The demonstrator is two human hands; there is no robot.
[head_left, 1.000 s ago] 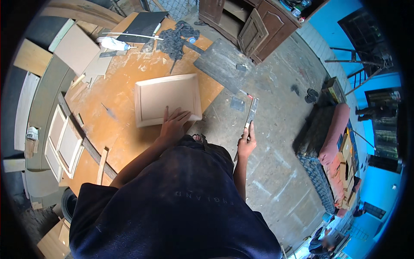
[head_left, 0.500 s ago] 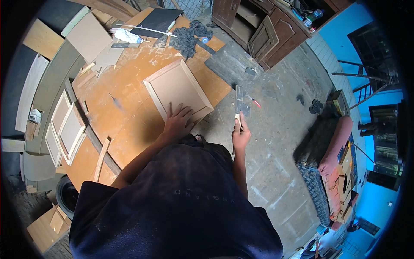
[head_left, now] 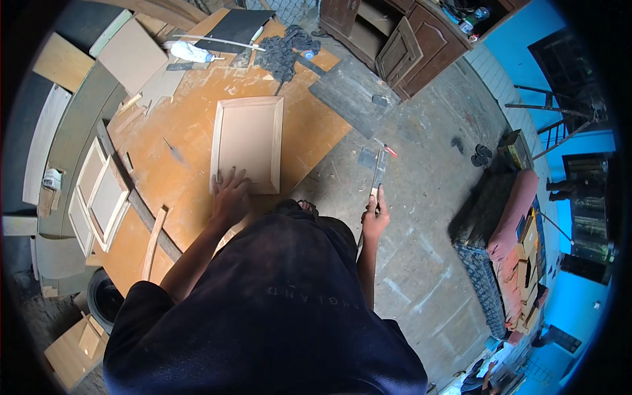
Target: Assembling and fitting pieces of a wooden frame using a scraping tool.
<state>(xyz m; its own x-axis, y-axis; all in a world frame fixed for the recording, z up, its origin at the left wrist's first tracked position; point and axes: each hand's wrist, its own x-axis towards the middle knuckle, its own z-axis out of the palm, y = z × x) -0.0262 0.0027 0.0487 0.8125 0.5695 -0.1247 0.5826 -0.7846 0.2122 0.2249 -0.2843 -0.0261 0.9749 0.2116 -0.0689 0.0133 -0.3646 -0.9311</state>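
A pale wooden cabinet door panel [head_left: 248,141] with a raised frame lies on the orange-brown board [head_left: 309,131] in front of me. My left hand [head_left: 232,192] rests on its near left corner, fingers spread and lying over the frame. To the right, over the floor, my right hand [head_left: 376,214] is closed round a flat metal-bladed tool [head_left: 380,170] with a pale handle. Its blade points away from me, and its exact kind does not show. Beyond the blade lie a small grey piece [head_left: 367,157] and a red-handled tool [head_left: 390,151] on the floor.
Two smaller frames [head_left: 105,197] and a wood strip [head_left: 155,243] lie at the left. A white bottle [head_left: 191,52] and dark cloth [head_left: 282,56] sit at the board's far side. A brown cabinet [head_left: 434,49] stands beyond; a sofa [head_left: 490,243] is on the right.
The door panel has turned and shifted left, so its long sides now point away from me. My left hand moved left with it. My right hand moved slightly right, turning the blade nearly edge-on.
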